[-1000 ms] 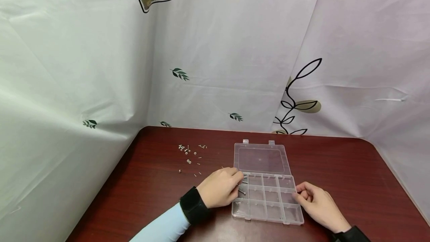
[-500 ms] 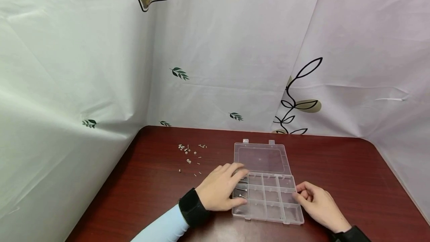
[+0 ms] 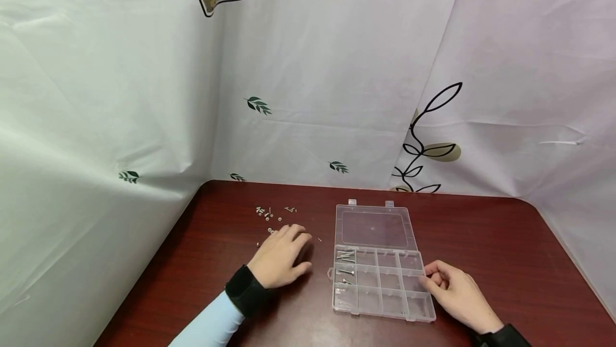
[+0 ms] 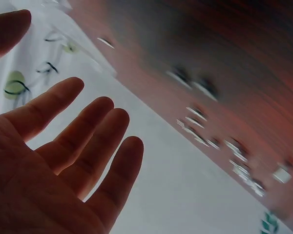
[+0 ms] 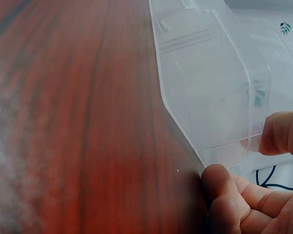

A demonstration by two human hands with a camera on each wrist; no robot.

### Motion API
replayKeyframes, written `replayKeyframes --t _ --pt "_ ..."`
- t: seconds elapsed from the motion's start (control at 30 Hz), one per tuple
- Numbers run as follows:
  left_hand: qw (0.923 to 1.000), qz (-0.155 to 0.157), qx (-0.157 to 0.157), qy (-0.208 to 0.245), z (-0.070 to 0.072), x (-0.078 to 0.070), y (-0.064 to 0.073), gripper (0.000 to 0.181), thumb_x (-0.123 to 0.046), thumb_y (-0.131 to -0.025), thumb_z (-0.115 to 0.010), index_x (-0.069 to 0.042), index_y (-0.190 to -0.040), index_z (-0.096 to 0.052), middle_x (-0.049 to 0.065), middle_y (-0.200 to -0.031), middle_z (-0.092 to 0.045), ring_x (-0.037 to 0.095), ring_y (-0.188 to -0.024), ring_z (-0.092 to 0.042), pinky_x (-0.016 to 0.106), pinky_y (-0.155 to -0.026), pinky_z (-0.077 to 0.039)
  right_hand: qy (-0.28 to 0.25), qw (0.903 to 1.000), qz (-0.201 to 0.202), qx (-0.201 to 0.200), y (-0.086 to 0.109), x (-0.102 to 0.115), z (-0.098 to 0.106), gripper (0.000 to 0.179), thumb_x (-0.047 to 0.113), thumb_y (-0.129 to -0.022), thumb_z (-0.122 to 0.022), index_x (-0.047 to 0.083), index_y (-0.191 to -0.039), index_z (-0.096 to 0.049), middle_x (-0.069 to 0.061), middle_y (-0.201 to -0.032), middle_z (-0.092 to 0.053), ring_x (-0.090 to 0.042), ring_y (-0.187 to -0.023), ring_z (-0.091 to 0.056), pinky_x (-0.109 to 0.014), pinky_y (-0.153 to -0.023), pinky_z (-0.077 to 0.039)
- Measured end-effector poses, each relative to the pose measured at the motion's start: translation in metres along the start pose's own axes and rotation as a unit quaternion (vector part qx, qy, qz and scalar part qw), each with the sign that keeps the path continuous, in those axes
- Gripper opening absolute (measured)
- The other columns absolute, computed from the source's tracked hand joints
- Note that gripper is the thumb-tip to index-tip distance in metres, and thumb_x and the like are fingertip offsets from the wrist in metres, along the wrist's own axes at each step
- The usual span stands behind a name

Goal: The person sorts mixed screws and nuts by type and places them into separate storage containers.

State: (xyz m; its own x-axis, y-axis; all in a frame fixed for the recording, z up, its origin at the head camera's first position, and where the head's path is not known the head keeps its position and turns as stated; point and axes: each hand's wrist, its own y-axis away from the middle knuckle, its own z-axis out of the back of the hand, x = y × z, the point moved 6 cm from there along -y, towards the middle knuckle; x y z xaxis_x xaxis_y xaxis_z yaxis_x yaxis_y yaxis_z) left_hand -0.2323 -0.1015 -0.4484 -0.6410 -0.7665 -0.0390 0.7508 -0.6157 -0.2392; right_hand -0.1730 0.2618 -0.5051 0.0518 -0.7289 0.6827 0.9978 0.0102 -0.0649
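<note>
A clear plastic compartment box [image 3: 368, 300] lies on the table, its lid [image 3: 372, 226] folded back flat. Screws [image 3: 345, 272] sit in its left column of compartments. My left hand [image 3: 281, 257] hovers left of the box, over the table, fingers spread and holding nothing. The left wrist view shows its straight, bare fingers [image 4: 119, 170] and small metal pieces [image 4: 241, 168] beyond them. At the box's right side, my right hand [image 3: 454, 293] pinches the edge. In the right wrist view, the thumb is on the upper rim and curled fingers [image 5: 219, 183] are against the lower side.
Small nuts and screws [image 3: 262, 211] lie scattered on the table beyond my left hand, which hides some of them. A single small screw [image 3: 320, 239] lies between that hand and the box. White patterned cloth [image 3: 308, 69] hangs behind the dark red table [image 3: 481, 240].
My left hand has opened and moved left, from over the box's left compartments to above the table near the loose hardware. The right hand and the box have stayed in place.
</note>
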Motion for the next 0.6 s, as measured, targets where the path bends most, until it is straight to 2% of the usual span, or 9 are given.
replayKeyframes --t 0.27,0.47,0.6 --pt "0.9987 0.033 -0.018 -0.034 0.003 0.043 0.026 0.042 -0.033 -0.083 -0.083 -0.015 -0.117 -0.069 0.005 -0.114 -0.063 0.026 -0.1 -0.062 0.042 -0.082 -0.054 0.004 0.9999 0.012 -0.01 0.002 0.001 0.002 0.01 0.022 -0.092 -0.077 0.018 -0.093 -0.068 0.013 -0.071 -0.052 0.002 -0.058 -0.043 -0.02 -0.06 -0.033" --pt "0.996 0.053 -0.012 -0.071 -0.001 0.067 0.04 0.036 -0.019 -0.08 -0.084 -0.013 -0.113 -0.069 0.006 -0.108 -0.063 0.027 -0.094 -0.063 0.041 -0.074 -0.056 0.004 0.9998 0.015 -0.016 0.001 0.003 0.002 0.01 0.022 -0.091 -0.077 0.019 -0.093 -0.068 0.014 -0.07 -0.052 0.002 -0.058 -0.044 -0.02 -0.06 -0.034" --pt "0.9949 0.072 -0.009 -0.07 -0.003 0.076 0.046 0.027 -0.006 -0.081 -0.078 -0.013 -0.105 -0.069 0.006 -0.102 -0.062 0.027 -0.088 -0.063 0.04 -0.066 -0.056 0.003 0.9997 0.016 -0.019 0.001 0.003 0.003 0.01 0.021 -0.09 -0.077 0.019 -0.092 -0.067 0.015 -0.07 -0.052 0.002 -0.057 -0.044 -0.02 -0.06 -0.034"
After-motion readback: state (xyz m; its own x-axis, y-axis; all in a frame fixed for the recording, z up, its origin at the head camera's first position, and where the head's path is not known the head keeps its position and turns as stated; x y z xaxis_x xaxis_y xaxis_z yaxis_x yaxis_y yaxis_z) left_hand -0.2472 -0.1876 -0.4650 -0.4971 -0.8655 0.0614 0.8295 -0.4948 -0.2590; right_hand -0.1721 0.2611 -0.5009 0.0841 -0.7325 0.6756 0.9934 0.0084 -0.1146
